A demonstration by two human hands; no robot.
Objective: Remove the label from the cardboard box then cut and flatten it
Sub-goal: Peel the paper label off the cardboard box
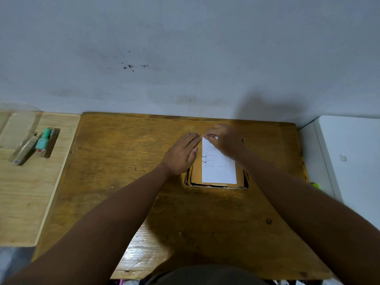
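A small brown cardboard box [196,171] lies on the wooden table [127,182], right of centre. A white printed label [219,171] covers most of its top. My left hand [182,154] rests flat on the box's left side, fingers pointing to the far edge. My right hand [225,140] is at the label's far left corner, with its fingertips pinched on that corner. The far part of the label is hidden under my right hand.
A lighter wooden board [26,192] lies to the left, carrying a green-handled tool [44,138] and a metallic tool [23,152]. A white appliance [349,157] stands at the right. A grey wall runs behind the table.
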